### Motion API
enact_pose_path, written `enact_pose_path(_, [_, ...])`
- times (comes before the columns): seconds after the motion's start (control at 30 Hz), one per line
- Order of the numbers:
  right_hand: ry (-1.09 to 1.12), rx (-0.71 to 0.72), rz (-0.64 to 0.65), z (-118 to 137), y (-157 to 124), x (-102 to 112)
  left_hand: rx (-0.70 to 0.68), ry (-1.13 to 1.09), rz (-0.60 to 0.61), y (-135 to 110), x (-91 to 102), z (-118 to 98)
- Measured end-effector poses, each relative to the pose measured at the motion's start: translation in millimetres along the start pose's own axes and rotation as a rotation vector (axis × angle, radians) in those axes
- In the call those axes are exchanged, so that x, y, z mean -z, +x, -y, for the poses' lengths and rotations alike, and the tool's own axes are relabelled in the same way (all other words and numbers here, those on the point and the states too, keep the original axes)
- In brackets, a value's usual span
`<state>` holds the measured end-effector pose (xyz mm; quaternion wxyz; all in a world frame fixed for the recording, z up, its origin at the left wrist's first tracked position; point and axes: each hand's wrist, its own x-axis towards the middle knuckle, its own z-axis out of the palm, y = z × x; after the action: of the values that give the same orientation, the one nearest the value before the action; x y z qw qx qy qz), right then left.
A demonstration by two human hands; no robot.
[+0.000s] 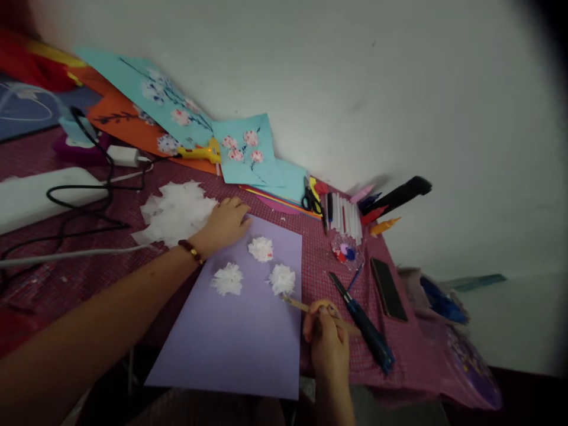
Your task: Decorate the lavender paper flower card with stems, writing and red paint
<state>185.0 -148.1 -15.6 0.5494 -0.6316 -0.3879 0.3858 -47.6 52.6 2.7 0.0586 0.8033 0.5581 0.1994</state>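
Three white flowers of crumpled thin paper (281, 279) sit apart from one another on the upper half of a smooth lilac paper sheet (235, 343), which reaches past the near edge of the red-checked, cloth-covered worktop (317, 251). The left hand (224, 225) lies palm down over the sheet's far left corner, its fingers extended and gripping nothing. Just beside it, toward the worktop's left, spreads a loose pile of white tissue-paper pieces (173, 210). The right hand (327, 337), near the worktop's near edge, has its fingers closed around a thin light-brown stick (297, 303); the tip is at the lower rim of the rightmost flower, though whether it touches is unclear. A dark-blue utility knife with its blade out (368, 334) lies right of that hand, and a flat black phone (389, 290) near the worktop's right edge. Toward the far edge are a yellow glue gun (199, 152), black-handled scissors (310, 200) and a row of translucent white sticks (348, 217).
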Motion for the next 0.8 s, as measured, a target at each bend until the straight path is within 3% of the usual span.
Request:
enact_pose_path(0.13, [0.156, 0.048, 0.045, -3, 3, 4, -0.082, -0.192, -0.179, -28, 42.7, -12])
enact_pose_path(0.17, [0.203, 0.068, 0.052, -3, 5, 6, -0.142, -0.263, -0.174, -45, 54.5, -17])
enact_pose_path(0.23, [0.283, 0.102, 0.057, -5, 7, 8, -0.283, -0.339, -0.051, -89, 70.0, -29])
enact_pose_path(0.33, [0.32, 0.1, 0.066, -7, 7, 7, -0.431, -0.255, 0.129, -157, 63.0, -40])
enact_pose_path(0.37, [0.303, 0.1, 0.068, -8, 6, 7, -0.549, -0.216, 0.142, -175, 53.9, -39])
enact_pose_path(0.43, [0.22, 0.115, 0.059, -8, 3, 5, -0.623, -0.137, 0.068, -200, 32.1, -33])
enact_pose_path(0.53, [-0.018, 0.201, 0.093, -1, 2, 5, -0.697, -0.027, 0.025, -212, 5.6, -25])
enact_pose_path(0.6, [-0.186, 0.274, 0.205, 11, 6, 3, -0.701, 0.037, -0.018, -212, -5.2, -29])
enact_pose_path(0.7, [-0.317, 0.358, 0.431, 36, 24, -7, -0.574, 0.104, -0.058, -202, -16.9, -52])
enact_pose_path(0.8, [-0.358, 0.433, 0.561, 56, 51, -25, -0.467, 0.089, 0.024, -177, -23.7, -78])
